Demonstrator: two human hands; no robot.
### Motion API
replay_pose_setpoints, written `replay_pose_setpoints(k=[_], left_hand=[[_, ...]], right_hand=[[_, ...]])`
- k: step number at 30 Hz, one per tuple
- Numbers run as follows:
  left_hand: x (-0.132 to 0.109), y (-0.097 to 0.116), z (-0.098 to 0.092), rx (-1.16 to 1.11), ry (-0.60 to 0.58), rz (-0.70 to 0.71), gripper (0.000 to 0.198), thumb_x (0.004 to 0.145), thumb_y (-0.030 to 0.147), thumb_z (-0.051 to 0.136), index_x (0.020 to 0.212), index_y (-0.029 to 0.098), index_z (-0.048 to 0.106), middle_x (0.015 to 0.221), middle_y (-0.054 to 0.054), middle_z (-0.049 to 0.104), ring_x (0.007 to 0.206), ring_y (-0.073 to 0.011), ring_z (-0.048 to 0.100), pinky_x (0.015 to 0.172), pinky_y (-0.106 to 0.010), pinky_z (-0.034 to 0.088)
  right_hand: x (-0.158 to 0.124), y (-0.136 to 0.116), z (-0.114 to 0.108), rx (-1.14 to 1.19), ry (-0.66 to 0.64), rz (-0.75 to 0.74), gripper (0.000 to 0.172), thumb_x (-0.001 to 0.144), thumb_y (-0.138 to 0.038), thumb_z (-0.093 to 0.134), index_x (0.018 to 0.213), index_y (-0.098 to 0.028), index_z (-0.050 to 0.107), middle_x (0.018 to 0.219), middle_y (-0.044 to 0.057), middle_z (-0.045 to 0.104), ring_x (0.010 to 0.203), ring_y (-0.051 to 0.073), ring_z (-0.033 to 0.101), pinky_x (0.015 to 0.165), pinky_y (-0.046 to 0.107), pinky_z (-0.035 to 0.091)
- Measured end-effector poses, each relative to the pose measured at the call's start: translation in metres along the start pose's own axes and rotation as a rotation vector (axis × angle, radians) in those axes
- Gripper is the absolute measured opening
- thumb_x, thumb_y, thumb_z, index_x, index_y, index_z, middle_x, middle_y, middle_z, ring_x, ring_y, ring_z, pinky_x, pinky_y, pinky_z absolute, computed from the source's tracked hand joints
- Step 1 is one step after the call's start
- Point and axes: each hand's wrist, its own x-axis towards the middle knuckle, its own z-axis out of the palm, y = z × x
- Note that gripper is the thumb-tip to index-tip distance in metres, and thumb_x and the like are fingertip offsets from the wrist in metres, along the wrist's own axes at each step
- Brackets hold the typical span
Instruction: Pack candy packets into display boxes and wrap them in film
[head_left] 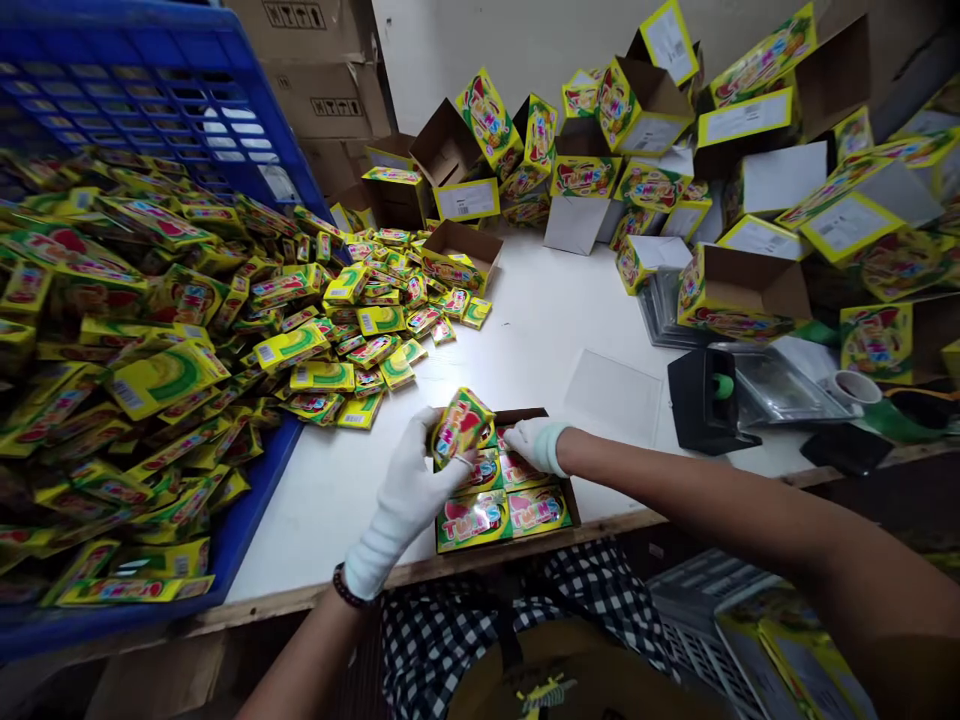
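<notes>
Holding a small printed box (463,425) in our white-gloved left hand (412,475), we have thumb and fingers closed around it, tilted, above the left side of an open carton (574,503). The carton sits at the near edge of the white table (547,320), with packed boxes (471,518) lying in it, lettered faces up. Our gloved right hand (534,440) reaches into its far right part, fingers bent down near the boxes; we cannot tell how far open that grip is or whether it has hold of one.

To our left stands a blue crate (135,30) heaped with loose boxes (169,380), and more of them spill from it onto the table, up to a second open carton (469,262) on the far side. Brown cardboard cartons (322,95) are stacked at the far left. Across the far right we see a jumble of bright display cartons (585,177), several with open tops. Right of our right hand lies a clear sheet (615,390), then a black tape dispenser (694,410) with green tape, and clear plastic trays (780,385) beside it.
</notes>
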Motion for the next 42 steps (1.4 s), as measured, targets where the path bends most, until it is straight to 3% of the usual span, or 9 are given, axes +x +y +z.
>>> replay_pose_setpoints(k=[5, 8, 11, 15, 18, 21, 26, 37, 42], left_hand=[[0.001, 0.003, 0.013, 0.218, 0.008, 0.126, 0.054, 0.073, 0.023, 0.068, 0.123, 0.017, 0.051, 0.117, -0.011, 0.06, 0.11, -0.026, 0.059, 0.1, -0.045, 0.049], [0.004, 0.006, 0.022, 0.241, 0.141, 0.126, 0.055, 0.074, 0.027, 0.07, 0.124, 0.016, 0.05, 0.116, -0.012, 0.06, 0.109, -0.0275, 0.058, 0.098, -0.046, 0.049], [0.009, 0.015, 0.041, 0.147, 0.274, 0.077, 0.055, 0.076, 0.031, 0.07, 0.125, 0.015, 0.049, 0.116, -0.012, 0.059, 0.106, -0.0262, 0.059, 0.096, -0.045, 0.051], [0.009, 0.021, 0.061, 0.105, 0.249, 0.152, 0.059, 0.081, 0.024, 0.065, 0.136, 0.017, 0.043, 0.13, -0.015, 0.055, 0.12, -0.0269, 0.056, 0.106, -0.046, 0.045], [0.002, 0.012, 0.055, 0.24, 0.19, 0.214, 0.061, 0.088, 0.031, 0.06, 0.143, 0.015, 0.038, 0.142, -0.019, 0.049, 0.134, -0.0295, 0.047, 0.112, -0.048, 0.04], [-0.009, -0.001, 0.041, 0.557, -0.009, 0.265, 0.058, 0.092, 0.037, 0.053, 0.144, 0.012, 0.042, 0.148, -0.022, 0.045, 0.14, -0.0373, 0.038, 0.114, -0.061, 0.031], [-0.025, -0.02, 0.033, 0.86, -0.188, 0.231, 0.061, 0.093, 0.048, 0.048, 0.141, 0.011, 0.049, 0.149, -0.023, 0.044, 0.141, -0.0435, 0.034, 0.111, -0.072, 0.022], [-0.035, -0.037, 0.03, 0.581, -0.111, 0.211, 0.053, 0.097, 0.041, 0.044, 0.142, 0.013, 0.046, 0.153, -0.017, 0.04, 0.147, -0.0338, 0.027, 0.118, -0.059, 0.026], [0.006, -0.065, -0.007, 0.396, 0.224, 0.074, 0.043, 0.095, 0.036, 0.044, 0.129, 0.011, 0.054, 0.141, -0.018, 0.051, 0.137, -0.0269, 0.044, 0.116, -0.044, 0.035]], right_hand=[[-0.02, 0.016, -0.012, 0.204, 0.039, 0.056, 0.03, 0.088, -0.018, 0.056, 0.117, -0.015, 0.062, 0.103, 0.013, 0.071, 0.092, 0.022, 0.07, 0.078, 0.029, 0.056], [-0.038, 0.016, -0.021, 0.829, 0.149, 0.051, 0.037, 0.101, -0.033, 0.035, 0.131, -0.017, 0.048, 0.087, 0.006, 0.07, 0.064, 0.014, 0.067, 0.059, 0.024, 0.055], [-0.05, 0.002, -0.021, 1.339, 0.272, -0.135, 0.05, 0.091, -0.048, 0.056, 0.129, -0.017, 0.047, 0.099, 0.008, 0.068, 0.067, 0.013, 0.063, 0.055, 0.023, 0.053], [-0.05, -0.002, -0.018, 1.428, 0.44, -0.136, 0.046, 0.085, -0.044, 0.063, 0.119, -0.014, 0.053, 0.103, 0.008, 0.066, 0.076, 0.013, 0.061, 0.064, 0.024, 0.054], [-0.052, 0.024, -0.027, 1.259, 0.389, -0.061, 0.047, 0.087, -0.039, 0.058, 0.126, -0.014, 0.047, 0.099, 0.007, 0.067, 0.071, 0.013, 0.061, 0.06, 0.024, 0.051], [-0.051, 0.049, -0.045, 0.749, 0.233, 0.095, 0.042, 0.084, -0.028, 0.061, 0.123, -0.014, 0.054, 0.091, 0.006, 0.069, 0.07, 0.014, 0.061, 0.061, 0.024, 0.049], [-0.027, 0.039, -0.062, 0.072, -0.028, 0.186, 0.029, 0.084, -0.026, 0.062, 0.11, -0.017, 0.07, 0.11, 0.014, 0.071, 0.099, 0.027, 0.067, 0.077, 0.032, 0.05], [-0.014, 0.001, -0.021, -0.253, 0.135, 0.133, 0.036, 0.096, -0.01, 0.035, 0.113, -0.011, 0.066, 0.113, 0.019, 0.065, 0.105, 0.029, 0.063, 0.082, 0.038, 0.051], [-0.011, -0.018, -0.006, -0.242, 0.143, 0.134, 0.04, 0.095, -0.007, 0.031, 0.123, -0.007, 0.059, 0.109, 0.021, 0.065, 0.097, 0.029, 0.064, 0.079, 0.04, 0.052]])
